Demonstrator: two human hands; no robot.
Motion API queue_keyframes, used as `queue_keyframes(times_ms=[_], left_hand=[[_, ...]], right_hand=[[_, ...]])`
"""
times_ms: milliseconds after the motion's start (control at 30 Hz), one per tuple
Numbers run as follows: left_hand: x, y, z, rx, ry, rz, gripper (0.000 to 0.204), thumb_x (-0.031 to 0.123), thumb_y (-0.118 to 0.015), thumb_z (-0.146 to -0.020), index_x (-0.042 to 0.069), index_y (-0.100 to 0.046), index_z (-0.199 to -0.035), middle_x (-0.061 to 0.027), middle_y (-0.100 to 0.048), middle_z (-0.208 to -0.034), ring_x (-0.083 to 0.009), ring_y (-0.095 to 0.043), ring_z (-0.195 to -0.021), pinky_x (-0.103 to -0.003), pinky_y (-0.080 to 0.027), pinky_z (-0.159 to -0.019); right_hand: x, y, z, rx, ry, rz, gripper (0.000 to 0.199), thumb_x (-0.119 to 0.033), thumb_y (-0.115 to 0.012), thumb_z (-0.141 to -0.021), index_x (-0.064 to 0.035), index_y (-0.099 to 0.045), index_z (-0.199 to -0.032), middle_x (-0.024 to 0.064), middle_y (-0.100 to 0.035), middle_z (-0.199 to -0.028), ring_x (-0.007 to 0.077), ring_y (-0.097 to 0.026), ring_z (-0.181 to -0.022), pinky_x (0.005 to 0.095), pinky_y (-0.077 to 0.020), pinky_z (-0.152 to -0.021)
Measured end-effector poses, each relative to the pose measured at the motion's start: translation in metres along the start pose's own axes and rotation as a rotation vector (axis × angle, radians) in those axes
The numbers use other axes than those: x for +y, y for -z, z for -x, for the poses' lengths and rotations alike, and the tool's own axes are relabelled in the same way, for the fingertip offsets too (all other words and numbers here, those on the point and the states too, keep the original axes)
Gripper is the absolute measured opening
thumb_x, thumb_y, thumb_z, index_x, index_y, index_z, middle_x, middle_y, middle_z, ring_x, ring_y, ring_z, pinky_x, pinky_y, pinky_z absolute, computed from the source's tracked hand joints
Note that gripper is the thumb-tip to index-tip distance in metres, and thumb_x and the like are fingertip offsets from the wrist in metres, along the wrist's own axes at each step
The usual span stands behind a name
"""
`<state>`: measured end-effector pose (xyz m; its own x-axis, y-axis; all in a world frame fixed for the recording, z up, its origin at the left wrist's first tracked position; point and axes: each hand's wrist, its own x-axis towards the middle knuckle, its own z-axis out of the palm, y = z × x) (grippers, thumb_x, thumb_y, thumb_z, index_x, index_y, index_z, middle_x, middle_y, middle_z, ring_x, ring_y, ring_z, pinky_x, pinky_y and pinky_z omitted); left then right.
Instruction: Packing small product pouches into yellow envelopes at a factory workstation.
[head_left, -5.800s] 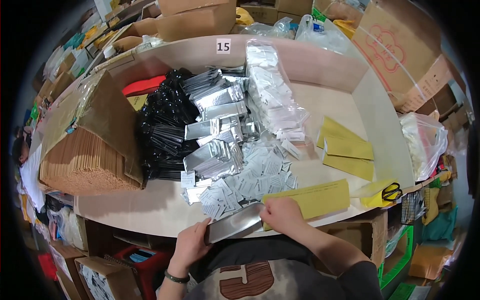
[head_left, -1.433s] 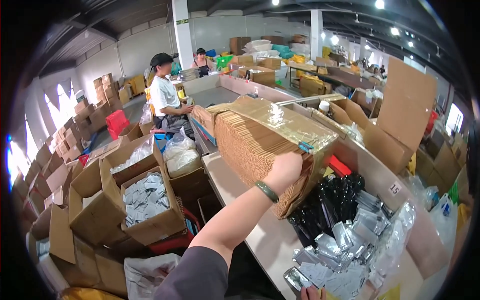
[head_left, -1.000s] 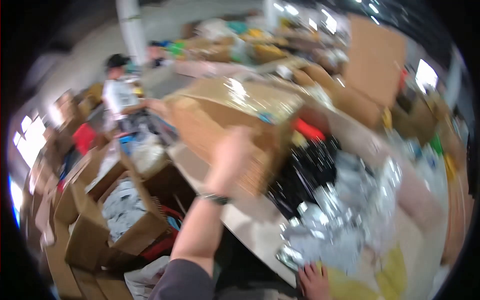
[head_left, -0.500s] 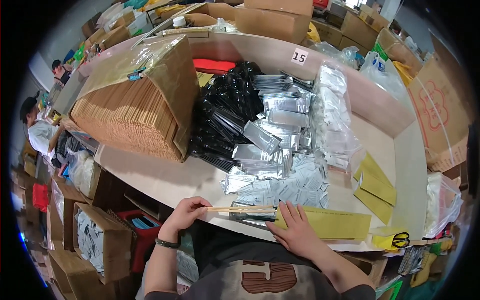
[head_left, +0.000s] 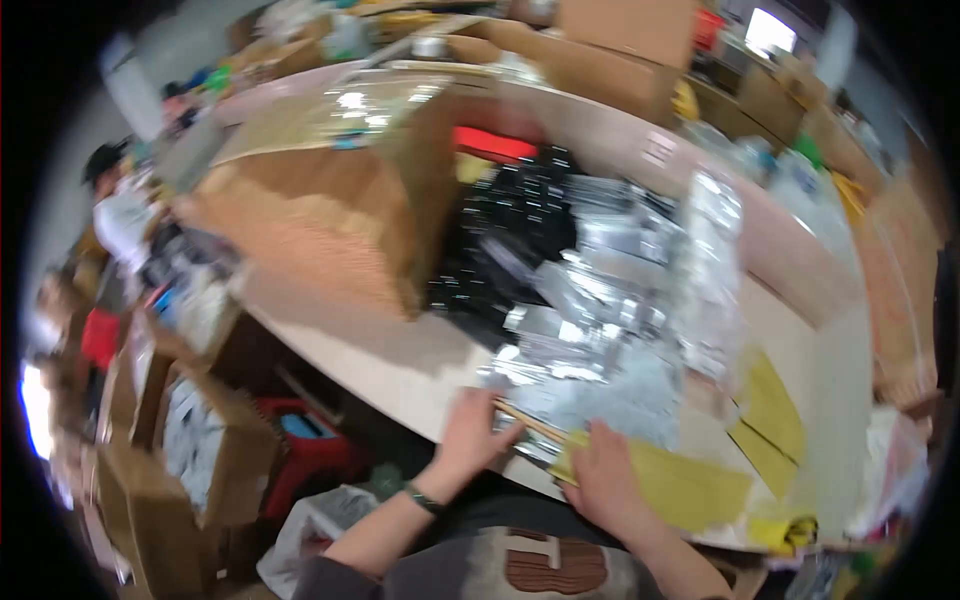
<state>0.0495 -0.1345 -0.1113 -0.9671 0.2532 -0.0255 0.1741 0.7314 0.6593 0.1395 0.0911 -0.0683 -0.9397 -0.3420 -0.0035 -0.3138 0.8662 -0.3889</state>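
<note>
L hand [head_left: 470, 440] is curled around the near end of a thin brown envelope [head_left: 530, 428], thumb side up, fingers wrapped on its edge at the table's [head_left: 390, 360] front rim. R hand [head_left: 600, 480] lies flat w/ fingers pressed on a yellow envelope [head_left: 690, 490], touching the brown one's other end; whether it actually pinches anything can't tell, too blurred. Both envelopes sit at the near table edge, just in front of the pile of silver pouches [head_left: 590, 340]. Black pouches [head_left: 500, 250] behind that, big stack of brown envelopes [head_left: 320, 230] to the left.

Vs half a sec ago: hands in abt the same spots, same hold on the brown envelope, R hand same place on the yellow one. Head has tilted, so the table now runs diagonally & everything's smeared. Cardboard boxes [head_left: 190, 440] on the floor at left show more now.
</note>
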Motion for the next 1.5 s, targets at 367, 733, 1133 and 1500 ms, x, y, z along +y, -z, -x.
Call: queue_keyframes(times_ms=[367,733,1133,1500], left_hand=[[0.02,-0.036,0.021,0.076,-0.01,0.15,0.037,0.025,-0.07,-0.086,0.002,-0.057,-0.112,-0.0195,-0.059,-0.105,-0.0386,-0.057,-0.101,-0.044,-0.049,-0.087],[0.04,-0.079,0.041,-0.129,-0.131,0.361,0.047,0.008,-0.058,-0.085,-0.002,-0.051,-0.13,-0.0232,-0.055,-0.12,-0.0404,-0.053,-0.116,-0.044,-0.044,-0.1],[0.052,-0.088,0.029,-0.332,0.076,0.768,0.057,0.01,-0.059,-0.083,0.0,-0.045,-0.137,-0.0154,-0.063,-0.114,-0.0297,-0.063,-0.105,-0.038,-0.052,-0.088],[0.058,-0.043,0.017,-0.678,0.261,1.006,0.062,0.021,-0.064,-0.088,0.006,-0.042,-0.144,-0.0055,-0.056,-0.115,-0.0152,-0.058,-0.095,-0.028,-0.047,-0.08]], right_hand=[[0.002,-0.001,0.022,0.077,0.083,0.028,0.049,-0.021,-0.067,-0.086,0.0034,-0.052,-0.125,0.0331,-0.048,-0.132,0.0502,-0.048,-0.112,0.0549,-0.0408,-0.098],[0.005,-0.007,0.019,0.15,0.124,0.056,0.033,-0.018,-0.064,-0.086,0.0012,-0.056,-0.113,0.0275,-0.055,-0.125,0.046,-0.053,-0.106,0.0517,-0.0445,-0.092],[-0.009,0.009,0.018,0.138,0.149,-0.017,0.038,-0.01,-0.061,-0.083,-0.0006,-0.054,-0.119,0.0219,-0.057,-0.117,0.0434,-0.053,-0.105,0.0504,-0.0435,-0.091],[-0.006,0.02,0.02,0.174,0.241,-0.031,0.04,-0.01,-0.061,-0.083,-0.0022,-0.052,-0.122,0.0199,-0.059,-0.113,0.0407,-0.057,-0.1,0.0478,-0.0474,-0.086]])
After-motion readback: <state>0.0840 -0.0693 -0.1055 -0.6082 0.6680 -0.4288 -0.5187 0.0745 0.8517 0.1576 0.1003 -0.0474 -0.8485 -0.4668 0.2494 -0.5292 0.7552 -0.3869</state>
